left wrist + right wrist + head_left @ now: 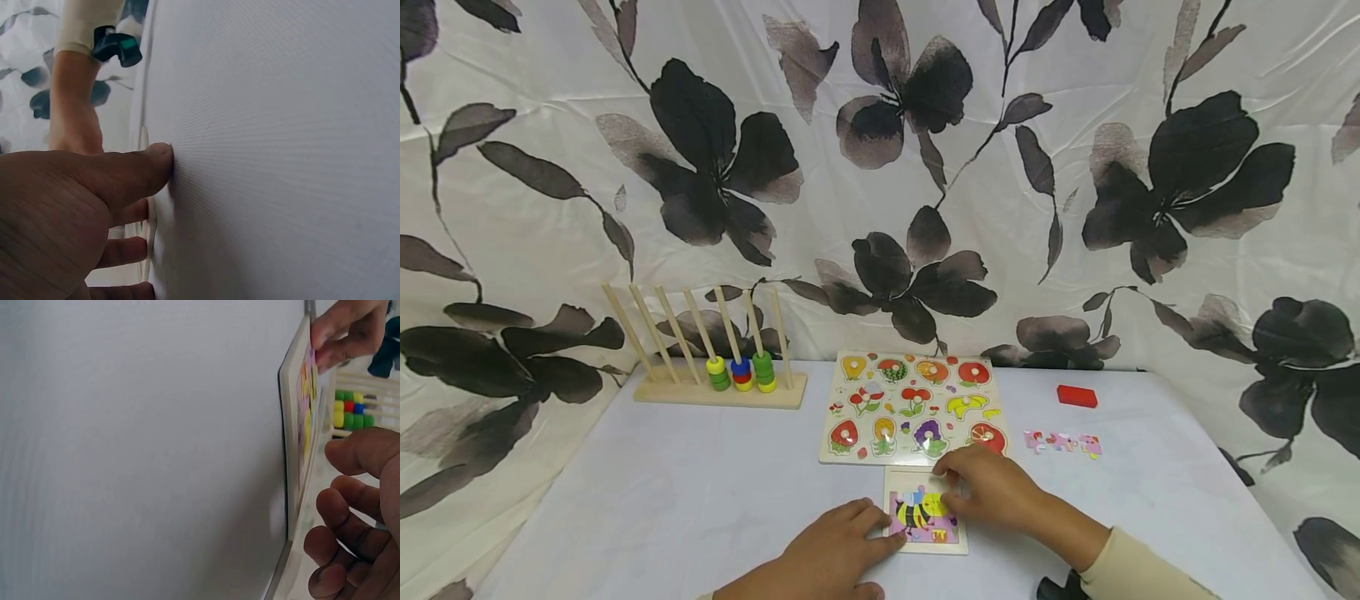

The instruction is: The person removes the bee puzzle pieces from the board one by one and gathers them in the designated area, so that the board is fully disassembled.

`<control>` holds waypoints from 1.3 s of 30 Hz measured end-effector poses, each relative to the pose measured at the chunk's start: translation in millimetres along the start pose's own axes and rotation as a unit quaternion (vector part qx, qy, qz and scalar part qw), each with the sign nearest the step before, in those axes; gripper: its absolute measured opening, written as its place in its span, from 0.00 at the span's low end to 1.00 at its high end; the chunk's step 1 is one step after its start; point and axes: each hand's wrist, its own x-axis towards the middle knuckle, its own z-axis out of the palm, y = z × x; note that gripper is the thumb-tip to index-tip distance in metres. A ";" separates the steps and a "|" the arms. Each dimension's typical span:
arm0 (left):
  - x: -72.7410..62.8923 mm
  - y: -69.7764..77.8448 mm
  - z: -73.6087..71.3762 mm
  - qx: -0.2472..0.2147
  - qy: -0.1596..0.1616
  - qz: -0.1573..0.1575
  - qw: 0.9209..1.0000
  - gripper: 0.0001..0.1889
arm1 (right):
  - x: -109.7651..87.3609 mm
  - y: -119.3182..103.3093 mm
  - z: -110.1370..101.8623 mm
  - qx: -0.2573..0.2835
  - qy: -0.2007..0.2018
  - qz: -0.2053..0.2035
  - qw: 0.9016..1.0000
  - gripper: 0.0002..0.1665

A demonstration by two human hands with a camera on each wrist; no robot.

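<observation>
A small wooden-framed bee jigsaw (927, 547) lies on the table in front of the person, its pink, blue and yellow pieces showing a striped bee. The left hand (842, 546) rests at its left side, fingers stretched out with the tips on the frame and picture edge. Over the upper right of the jigsaw hovers the right hand (996, 487), hiding part of that corner. In the right wrist view, the fingers (334, 509) of the right hand bend loosely beside the jigsaw frame (290, 425), thumb apart, with nothing visible between them.
A fruit peg puzzle board (880, 417) lies directly behind the jigsaw. At the back left stands a wooden bead rack (722, 395) with tall pegs and coloured rings. Loose pink jigsaw pieces (1060, 442) and a red block (1077, 396) lie to the right. Floral cloth hangs behind.
</observation>
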 end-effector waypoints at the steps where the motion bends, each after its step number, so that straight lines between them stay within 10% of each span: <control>1: -0.1 -0.2 -0.1 0.000 0.002 0.002 1.000 0.32 | 0.7 -1.4 0.8 0.001 -0.004 -0.001 1.000 0.17; 39: 2.9 -0.1 -2.1 0.000 -0.013 -0.008 1.000 0.33 | 18.1 -31.1 19.2 0.009 -0.069 -0.008 0.998 0.16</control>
